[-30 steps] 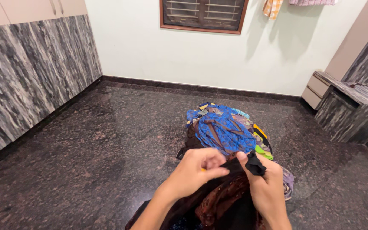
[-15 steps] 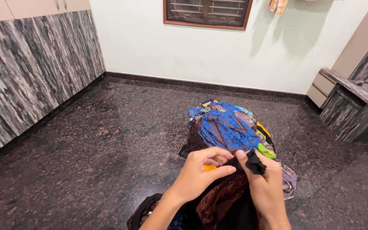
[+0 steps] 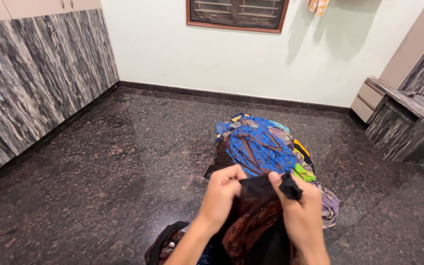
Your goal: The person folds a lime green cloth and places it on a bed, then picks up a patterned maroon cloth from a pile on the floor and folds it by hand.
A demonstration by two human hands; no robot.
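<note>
Hands low centre of frame, both forearms coming up from the bottom edge and angled slightly toward each other. Left hand (image 3: 223,195) curled into a loose fist, knuckles up, fingers pinched shut on the top edge of a dark garment (image 3: 253,221). Right hand (image 3: 301,213) just beside it, back of hand to camera, thumb and fingers clamped on the same edge, with a black bunch of the cloth sticking out above the knuckles. Garment hangs between and below the hands, black with brown patterned folds, running down to the bottom edge; more dark cloth trails at lower left of the wrists. Pile of clothes (image 3: 263,147) sits on the dark speckled floor (image 3: 99,172) just above the hands, mid-frame, blue piece on top, green and yellow bits at its right side. Grey streaked cabinet fronts (image 3: 30,73) upper left.
</note>
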